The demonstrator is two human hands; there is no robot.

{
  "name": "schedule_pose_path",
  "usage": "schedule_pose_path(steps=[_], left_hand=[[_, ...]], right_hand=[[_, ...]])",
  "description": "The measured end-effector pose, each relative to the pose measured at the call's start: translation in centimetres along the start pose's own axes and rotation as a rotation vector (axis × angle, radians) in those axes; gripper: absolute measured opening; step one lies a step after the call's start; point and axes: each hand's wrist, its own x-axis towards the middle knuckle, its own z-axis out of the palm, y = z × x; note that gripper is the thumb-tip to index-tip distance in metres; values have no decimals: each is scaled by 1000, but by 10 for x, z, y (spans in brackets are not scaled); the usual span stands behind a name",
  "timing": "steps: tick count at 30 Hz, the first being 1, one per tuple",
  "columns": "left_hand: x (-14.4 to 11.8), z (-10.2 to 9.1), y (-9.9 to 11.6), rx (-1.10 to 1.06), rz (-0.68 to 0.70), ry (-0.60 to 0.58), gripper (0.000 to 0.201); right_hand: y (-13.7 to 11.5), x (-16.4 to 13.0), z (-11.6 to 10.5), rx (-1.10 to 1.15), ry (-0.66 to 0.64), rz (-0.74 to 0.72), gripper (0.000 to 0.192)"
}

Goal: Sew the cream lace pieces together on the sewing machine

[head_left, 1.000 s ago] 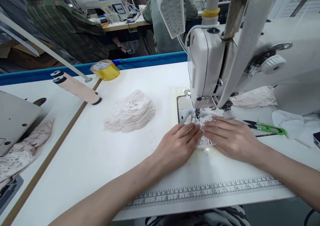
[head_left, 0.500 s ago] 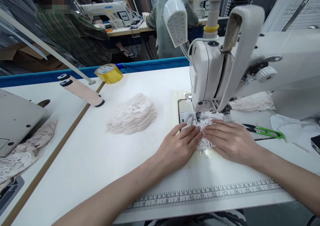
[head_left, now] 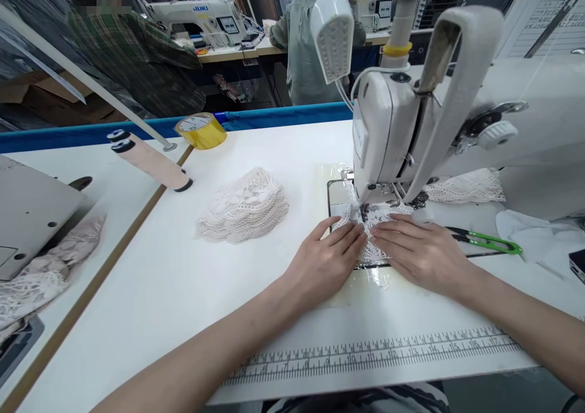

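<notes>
Openwork white lace piece (head_left: 372, 251), smooth matt table (head_left: 183, 291), glossy yellow tape (head_left: 202, 130)

Place: a garment sewing workshop.
Machines: an industrial sewing machine (head_left: 402, 127) is standing on a white table (head_left: 183, 279); more machines (head_left: 201, 17) are sitting on benches behind.
People: two other people (head_left: 132, 53) are working at the far benches.
Materials: lace pieces (head_left: 244, 206) are lying in a stack; more lace (head_left: 466, 187) is lying past the needle.
Tools: snips (head_left: 487, 240), a tape roll (head_left: 201, 130) and a printed ruler (head_left: 365, 355) are lying on the table.
</notes>
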Motion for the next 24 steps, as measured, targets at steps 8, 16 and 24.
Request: schedule_pose_path(steps=[8,16,24], left_hand=[[2,0,1,17,-20,16,29],[0,-3,5,7,-15,62,27],[5,5,-1,11,-77,93,26]], right_hand=[[1,0,1,-25,17,9,24],[-3,-5,6,-13,28,-7,20],[0,3,7,-73,32,22,19]])
